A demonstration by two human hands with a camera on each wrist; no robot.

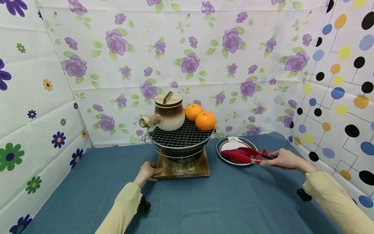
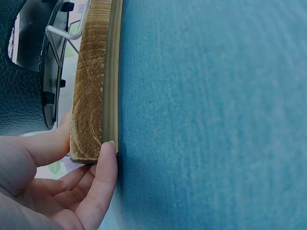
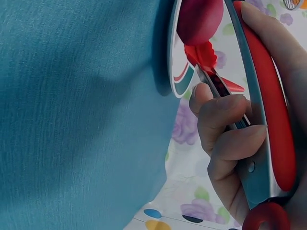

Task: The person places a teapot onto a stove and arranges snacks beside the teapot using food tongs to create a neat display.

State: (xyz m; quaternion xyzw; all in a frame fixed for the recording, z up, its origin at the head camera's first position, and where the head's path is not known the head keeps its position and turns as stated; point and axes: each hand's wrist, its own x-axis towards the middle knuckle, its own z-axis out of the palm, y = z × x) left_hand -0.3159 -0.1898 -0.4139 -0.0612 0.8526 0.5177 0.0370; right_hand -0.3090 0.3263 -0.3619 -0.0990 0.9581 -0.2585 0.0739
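Note:
My left hand grips the near left corner of a square wooden board, thumb on top and fingers against its side and lower edge. On the board stands a round black tabletop grill with a wire mesh top. My right hand holds red-tipped tongs around their handles. Their red heads are over a plate with a dark green rim. Between or beside the heads lies a smooth purple-red thing, perhaps a sweet potato; the tongs partly hide it.
A clay pot with a wooden lid and a side handle sits on the left of the mesh. Two oranges rest on its right side. Flowered and dotted cloth walls border the blue tablecloth at the back and sides.

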